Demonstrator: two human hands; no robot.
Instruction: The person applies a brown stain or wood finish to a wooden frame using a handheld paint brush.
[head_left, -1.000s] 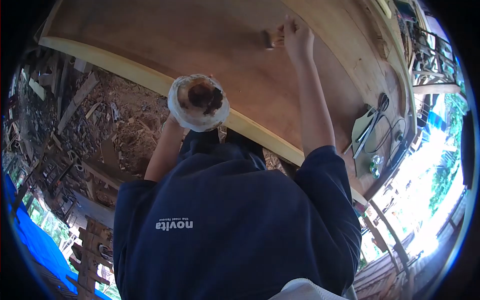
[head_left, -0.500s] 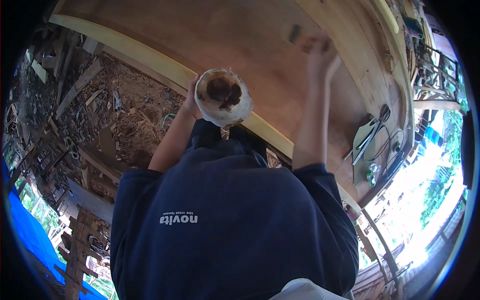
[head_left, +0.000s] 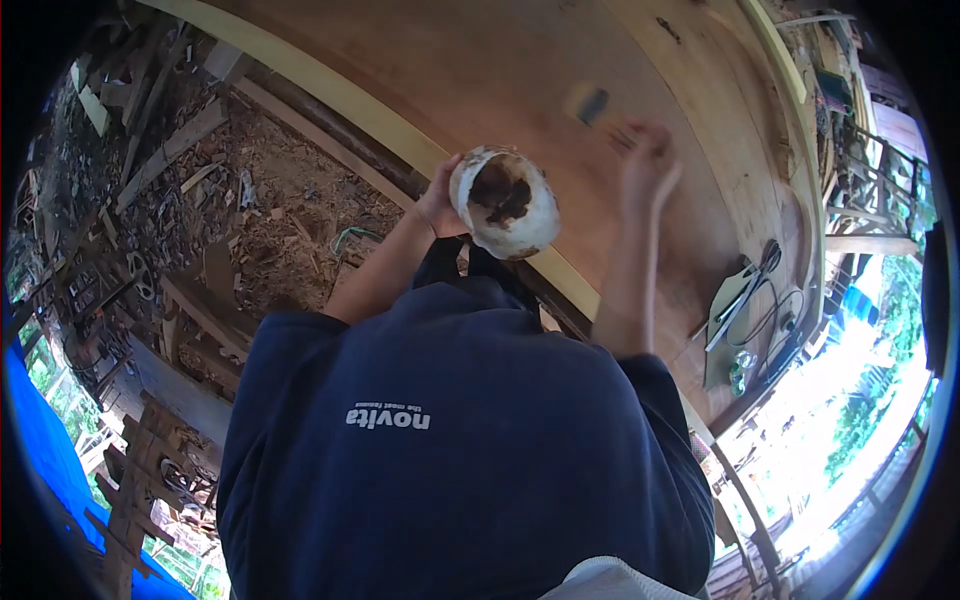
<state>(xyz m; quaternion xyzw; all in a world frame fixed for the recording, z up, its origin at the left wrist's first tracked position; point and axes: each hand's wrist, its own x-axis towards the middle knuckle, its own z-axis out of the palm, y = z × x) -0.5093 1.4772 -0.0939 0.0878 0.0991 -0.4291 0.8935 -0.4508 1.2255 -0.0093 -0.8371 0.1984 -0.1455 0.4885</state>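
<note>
My left hand point(head_left: 440, 198) is closed around the side of a white, stained container point(head_left: 520, 228), tilted so its mouth shows. Dark brown residue coats the inside of it. Off to the right, my right hand point(head_left: 652, 162) grips a paintbrush point(head_left: 594, 107) by its handle, blurred by motion. The brush's pale bristles point away to the left, close over a broad brown wooden panel point(head_left: 430, 60). A pale wooden edge strip point(head_left: 390, 135) runs along the panel's near side, beneath the container.
Scissors point(head_left: 770, 256) and other tools lie on a dark sheet at the panel's right end, with a small clear plastic item point(head_left: 742, 370) nearby. Wood shavings and offcuts point(head_left: 280, 200) cover the ground at left. A blue tarp point(head_left: 40, 450) hangs at lower left.
The container in my left hand has shifted right and slightly down in view, tilting more. My right hand and the brush have moved slightly down; the whole view has shifted a little.
</note>
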